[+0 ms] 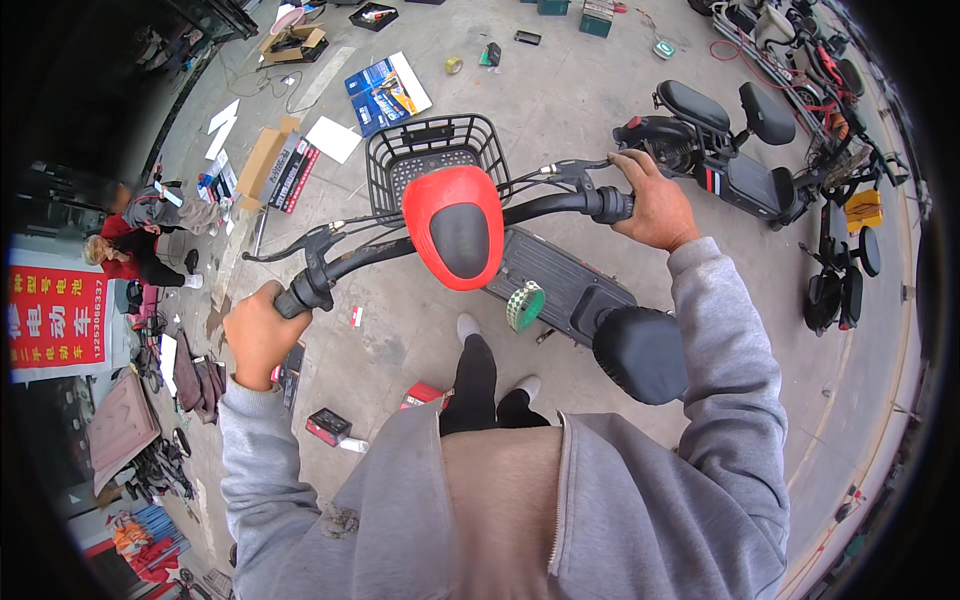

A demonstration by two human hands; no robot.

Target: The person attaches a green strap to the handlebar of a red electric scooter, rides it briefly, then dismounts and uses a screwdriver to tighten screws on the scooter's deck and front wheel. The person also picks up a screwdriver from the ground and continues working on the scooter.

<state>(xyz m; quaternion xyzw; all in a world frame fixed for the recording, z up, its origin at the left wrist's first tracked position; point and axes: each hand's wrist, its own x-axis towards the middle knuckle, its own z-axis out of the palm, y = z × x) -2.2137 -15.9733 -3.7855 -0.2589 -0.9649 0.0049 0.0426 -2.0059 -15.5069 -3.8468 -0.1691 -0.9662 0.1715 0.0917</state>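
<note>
- Scooter handlebar (440, 235) stands mid-pavement, black basket (435, 150) just beyond it.
- Left hand (262, 335) clenches the left grip; right hand (655, 205) wraps the right grip.
- Bare concrete (560, 90) opens ahead; parked scooters (740, 150) probably crowd the right edge.

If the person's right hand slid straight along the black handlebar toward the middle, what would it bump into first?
Probably the brake lever mount beside the right hand, then the red oval headlight cover; depth is uncertain.

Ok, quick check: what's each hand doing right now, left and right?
Left hand: closed around the left handlebar grip of the electric scooter.
Right hand: closed around the right handlebar grip.
</note>
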